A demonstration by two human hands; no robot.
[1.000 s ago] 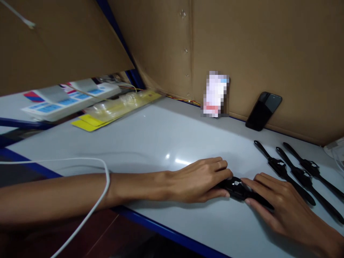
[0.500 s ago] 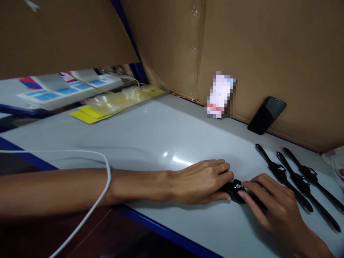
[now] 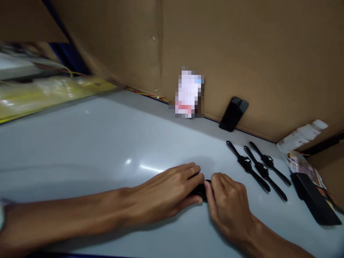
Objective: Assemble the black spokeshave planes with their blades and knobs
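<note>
My left hand (image 3: pixel 169 190) and my right hand (image 3: pixel 228 206) meet on the white table (image 3: pixel 107 143), fingers curled together over a small black watch (image 3: pixel 201 189). Only a sliver of the watch shows between the fingertips; the rest is hidden under both hands. Three more black watches (image 3: pixel 256 166) with straps stretched out lie side by side to the right, apart from my hands.
A black phone (image 3: pixel 233 114) leans on the cardboard wall (image 3: pixel 242 53) at the back, next to a blurred white card (image 3: pixel 189 92). A black box (image 3: pixel 314 199) and printed packaging (image 3: pixel 302 138) sit at far right. Yellow plastic packets (image 3: pixel 48 93) lie at far left.
The view has swung to the right. My right hand has slid left along the watch and now meets my left hand, covering almost all of it. The white cable has left the view.
</note>
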